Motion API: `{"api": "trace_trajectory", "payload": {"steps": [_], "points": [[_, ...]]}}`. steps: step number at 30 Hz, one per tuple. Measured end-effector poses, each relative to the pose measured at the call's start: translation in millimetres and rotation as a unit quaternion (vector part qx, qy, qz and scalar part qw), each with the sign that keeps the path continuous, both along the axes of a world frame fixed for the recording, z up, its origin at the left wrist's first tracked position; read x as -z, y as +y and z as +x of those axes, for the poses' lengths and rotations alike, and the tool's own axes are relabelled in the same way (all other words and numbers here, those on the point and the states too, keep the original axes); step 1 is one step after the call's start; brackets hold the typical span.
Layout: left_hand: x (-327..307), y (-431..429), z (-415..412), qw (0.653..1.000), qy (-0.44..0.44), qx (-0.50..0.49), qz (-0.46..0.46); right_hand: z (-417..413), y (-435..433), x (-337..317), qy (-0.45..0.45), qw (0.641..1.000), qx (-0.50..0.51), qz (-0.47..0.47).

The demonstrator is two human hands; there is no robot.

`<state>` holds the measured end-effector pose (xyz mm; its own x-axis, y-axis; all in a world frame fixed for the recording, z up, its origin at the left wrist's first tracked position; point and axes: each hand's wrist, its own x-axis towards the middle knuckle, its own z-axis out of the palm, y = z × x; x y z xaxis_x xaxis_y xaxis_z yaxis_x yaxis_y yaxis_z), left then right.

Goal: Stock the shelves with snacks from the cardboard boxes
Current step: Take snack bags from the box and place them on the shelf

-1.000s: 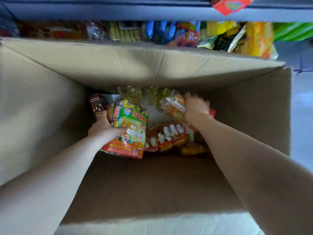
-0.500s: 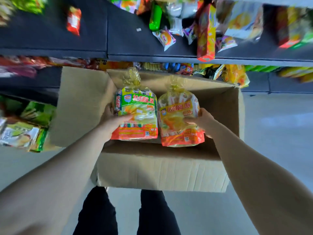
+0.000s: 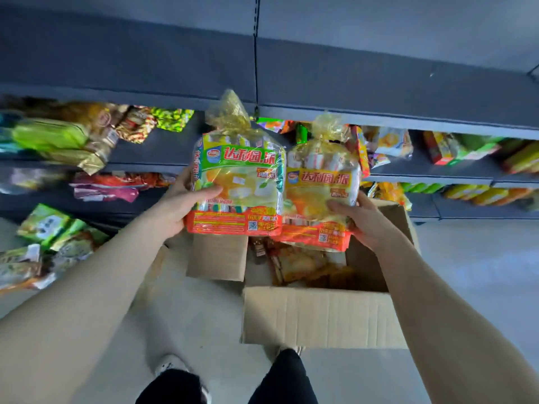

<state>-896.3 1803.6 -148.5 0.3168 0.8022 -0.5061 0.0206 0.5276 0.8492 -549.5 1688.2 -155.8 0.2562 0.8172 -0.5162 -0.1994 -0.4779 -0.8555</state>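
Observation:
My left hand (image 3: 178, 208) grips a green-topped snack bag (image 3: 242, 182) by its left edge, thumb across the front. My right hand (image 3: 364, 220) grips a yellow snack bag (image 3: 320, 185) by its lower right side. Both bags are upright, side by side and touching, held above the open cardboard box (image 3: 320, 319) on the floor. More snack packets (image 3: 303, 263) lie inside the box. In front of the bags runs a dark shelf unit (image 3: 163, 150) with snacks on its middle level.
The top shelf board (image 3: 379, 83) is bare. Green and brown packs (image 3: 58, 138) lie on the left shelf, orange and yellow packs (image 3: 466, 153) on the right. Loose packets (image 3: 43, 243) sit low at the left. My legs and shoes (image 3: 175, 371) stand just before the box.
Both bags have come up out of the box and risen to the level of the middle shelf. My view has tilted up and the box now sits lower and further right.

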Motion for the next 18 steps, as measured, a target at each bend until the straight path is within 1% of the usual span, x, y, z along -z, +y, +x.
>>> {"api": "trace_trajectory", "payload": {"steps": [5, 9, 12, 18], "points": [[-64.3, 16.6, -90.2, 0.996, -0.035, 0.013, 0.083, -77.9, 19.2, -57.7, -0.025, 0.996, 0.002, 0.084], [-118.6, 27.0, -148.8, 0.990, -0.044, -0.001, 0.133, -129.8, 34.3, -106.0, -0.026, 0.993, -0.007, 0.112], [-162.8, 35.2, -181.9, 0.984, -0.048, -0.020, 0.170, -160.8, 45.1, -150.2, -0.046, 0.990, -0.020, 0.134], [-246.0, 52.8, -232.7, 0.969, -0.067, -0.047, 0.233, -201.6, 71.7, -238.5, -0.067, 0.973, -0.044, 0.217]]}}
